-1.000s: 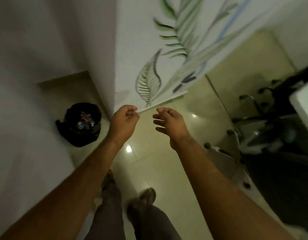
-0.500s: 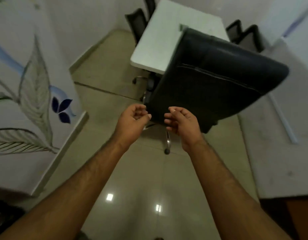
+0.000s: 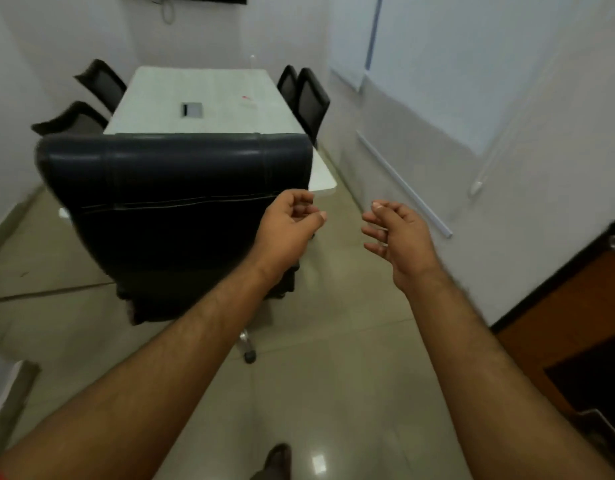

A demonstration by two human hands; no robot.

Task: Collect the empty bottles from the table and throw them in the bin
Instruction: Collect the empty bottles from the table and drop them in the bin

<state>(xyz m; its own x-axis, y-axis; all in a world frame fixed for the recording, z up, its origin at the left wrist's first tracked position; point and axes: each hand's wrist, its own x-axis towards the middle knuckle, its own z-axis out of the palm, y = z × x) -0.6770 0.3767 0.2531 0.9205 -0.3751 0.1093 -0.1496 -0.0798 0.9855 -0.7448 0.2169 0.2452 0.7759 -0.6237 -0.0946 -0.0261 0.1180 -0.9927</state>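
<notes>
A long white table (image 3: 209,95) stretches away from me in the middle of the room. One clear bottle (image 3: 252,61) stands at its far right end, and a small red-marked item (image 3: 246,98) lies on the right side of the top; it is too small to identify. My left hand (image 3: 288,227) hovers in front of me with curled fingers and holds nothing. My right hand (image 3: 396,233) is beside it, fingers spread and empty. Both are held over the floor, short of the table. The bin is out of view.
A large black leather chair (image 3: 174,202) stands between me and the table's near end. Black mesh chairs stand along the left side (image 3: 100,81) and the right side (image 3: 309,98). A white wall with a blind is on the right, a wooden door (image 3: 576,323) at the near right.
My view has swung from the black bin in the corner, past the leaf-painted wall, round to the table. Both hands stayed empty and moved slightly apart.
</notes>
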